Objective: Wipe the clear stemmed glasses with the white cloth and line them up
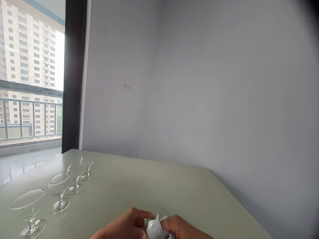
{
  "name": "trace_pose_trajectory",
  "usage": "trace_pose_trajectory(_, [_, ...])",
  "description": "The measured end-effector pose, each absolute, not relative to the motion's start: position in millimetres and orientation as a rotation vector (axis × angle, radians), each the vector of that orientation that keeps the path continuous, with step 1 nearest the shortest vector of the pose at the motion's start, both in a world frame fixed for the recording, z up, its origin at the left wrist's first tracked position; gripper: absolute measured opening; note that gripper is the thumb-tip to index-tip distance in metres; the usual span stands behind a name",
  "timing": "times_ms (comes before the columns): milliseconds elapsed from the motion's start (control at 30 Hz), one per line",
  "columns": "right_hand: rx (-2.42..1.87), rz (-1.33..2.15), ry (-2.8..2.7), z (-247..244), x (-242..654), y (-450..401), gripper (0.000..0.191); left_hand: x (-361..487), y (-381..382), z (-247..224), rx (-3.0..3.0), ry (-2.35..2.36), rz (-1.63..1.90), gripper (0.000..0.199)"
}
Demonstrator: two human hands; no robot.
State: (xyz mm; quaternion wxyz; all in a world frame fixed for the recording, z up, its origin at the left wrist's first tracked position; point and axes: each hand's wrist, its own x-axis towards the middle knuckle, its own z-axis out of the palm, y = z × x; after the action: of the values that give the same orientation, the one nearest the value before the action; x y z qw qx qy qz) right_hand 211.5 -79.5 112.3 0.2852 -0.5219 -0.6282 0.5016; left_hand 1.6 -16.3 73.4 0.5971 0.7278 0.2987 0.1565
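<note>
At the near edge of the table, my left hand (129, 223) curls round a clear stemmed glass (146, 223), of which only a thin piece of the edge shows. Bunched against that glass is a white cloth (154, 228). My right hand (180, 227) pinches the cloth, its thumb pressed into the folds. Both hands are close together, and their lower parts run out of the bottom of the view. Most of the held glass is hidden by the fingers and cloth.
Several clear stemmed glasses stand upright in a slanting row along the table's left side, the nearest glass (32, 225) at bottom left. The pale green table (159, 179) meets a grey wall (199, 83) with a switch (128, 83). A window (30, 73) is at left.
</note>
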Motion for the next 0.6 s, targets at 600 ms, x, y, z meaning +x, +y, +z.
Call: trace_pose_trajectory(600, [-1.341, 1.218, -1.674, 100.7, 205.2, -79.6, 0.023, 2.5, -11.3, 67.9, 2.107, 0.771, 0.589, 0.059])
